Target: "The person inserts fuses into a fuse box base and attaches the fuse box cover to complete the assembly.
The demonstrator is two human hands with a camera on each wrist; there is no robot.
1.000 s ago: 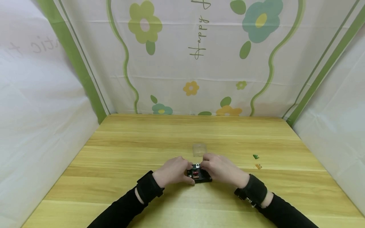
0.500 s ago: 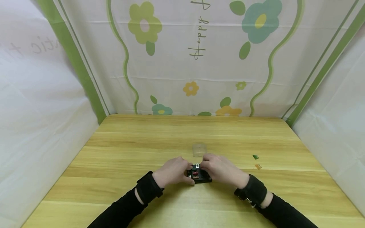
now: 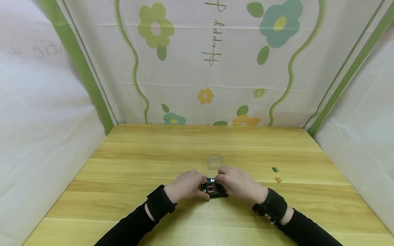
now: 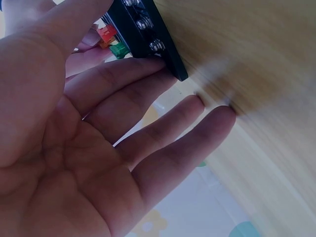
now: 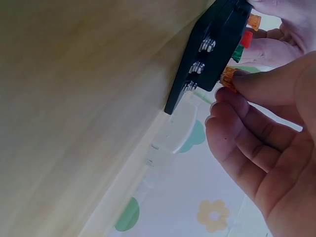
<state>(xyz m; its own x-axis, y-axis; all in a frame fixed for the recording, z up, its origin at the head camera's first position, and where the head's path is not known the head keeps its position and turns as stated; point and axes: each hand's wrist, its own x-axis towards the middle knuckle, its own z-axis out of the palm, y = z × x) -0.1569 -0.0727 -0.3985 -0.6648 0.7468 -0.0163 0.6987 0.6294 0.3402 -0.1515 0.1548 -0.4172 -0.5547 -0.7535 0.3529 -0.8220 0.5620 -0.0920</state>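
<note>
A black fuse block (image 3: 219,193) lies on the table between both hands. My left hand (image 3: 188,186) holds its left side, thumb at the near edge and fingers at the far edge. In the right wrist view, my right hand (image 3: 240,183) pinches an orange blade fuse (image 5: 229,78) between thumb and fingers, at the end of the block's row. Along that row sit a green fuse (image 5: 238,53), a red fuse (image 5: 246,39) and another orange fuse (image 5: 254,21). Metal screw terminals (image 5: 197,67) line the block's side. How deep the pinched fuse sits cannot be told.
A clear plastic cover (image 3: 214,162) lies just beyond the block. To the right, a loose green fuse (image 3: 275,169) and a loose orange fuse (image 3: 278,180) lie on the wooden table (image 3: 147,147). Printed white cloth (image 3: 184,71) hangs behind the table and at both sides.
</note>
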